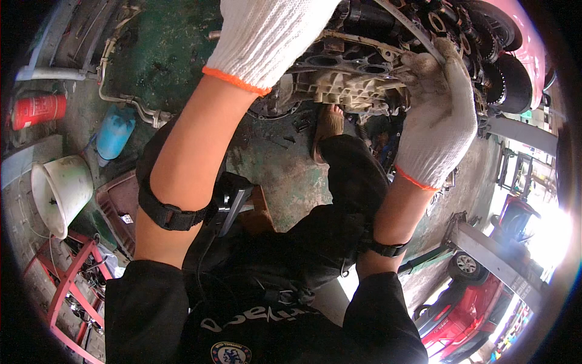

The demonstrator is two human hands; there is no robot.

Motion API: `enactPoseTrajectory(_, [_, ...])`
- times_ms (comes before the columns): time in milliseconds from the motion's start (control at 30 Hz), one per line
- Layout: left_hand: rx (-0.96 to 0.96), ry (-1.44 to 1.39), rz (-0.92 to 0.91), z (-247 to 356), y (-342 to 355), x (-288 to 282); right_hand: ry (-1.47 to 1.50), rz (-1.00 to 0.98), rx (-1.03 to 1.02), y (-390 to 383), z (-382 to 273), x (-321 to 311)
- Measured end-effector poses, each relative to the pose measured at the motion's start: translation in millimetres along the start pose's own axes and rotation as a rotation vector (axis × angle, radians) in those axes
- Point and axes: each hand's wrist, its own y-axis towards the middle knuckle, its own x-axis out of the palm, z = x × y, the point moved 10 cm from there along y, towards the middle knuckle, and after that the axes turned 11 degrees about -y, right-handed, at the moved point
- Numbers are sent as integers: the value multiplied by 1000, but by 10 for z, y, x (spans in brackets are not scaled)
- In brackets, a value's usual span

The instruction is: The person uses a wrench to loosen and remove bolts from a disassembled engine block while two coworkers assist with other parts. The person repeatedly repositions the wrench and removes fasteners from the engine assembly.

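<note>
Workshop floor [297, 194], green paint worn and stained, lies under the work in the head view; a white bucket [73, 185], a blue container [116, 132] and a red fire extinguisher [39, 111] stand along the left side. An engine assembly [357, 88], its pale ribbed casing exposed, occupies the upper centre, between and beyond the hands. Left hand [273, 33], in a white knitted glove, reaches past the upper edge; its fingers are out of view, so its opening and any hold cannot be told. Right hand [442, 100], in a soiled matching glove, has its fingers partly bent at a grey curved strip [415, 30] beside the engine; whether it grips the strip or only touches it cannot be told. Judged hazards: loose knit could snag on projecting engine edges; soiled, possibly greasy fingertips could slip and strike metal; the person's foot [330, 124], close to the casing, could be hit by anything dropped
</note>
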Motion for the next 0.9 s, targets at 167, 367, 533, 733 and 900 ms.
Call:
enactPoseTrajectory(167, [300,242,194,228,-116,1,516,12,352,-57,296,81])
enactPoseTrajectory(367, [557,345,246,256,-160,52,723,13,479,-86,303,161])
enactPoseTrajectory(533, [690,635,271,396,-205,124,602,-69,403,-117,195,241])
enactPoseTrajectory(733, [651,679,186,380,-149,183,495,-13,268,-113,68,177])
enactPoseTrajectory(900, [606,693,169,384,-143,155,721,44,437,-92,254,136])
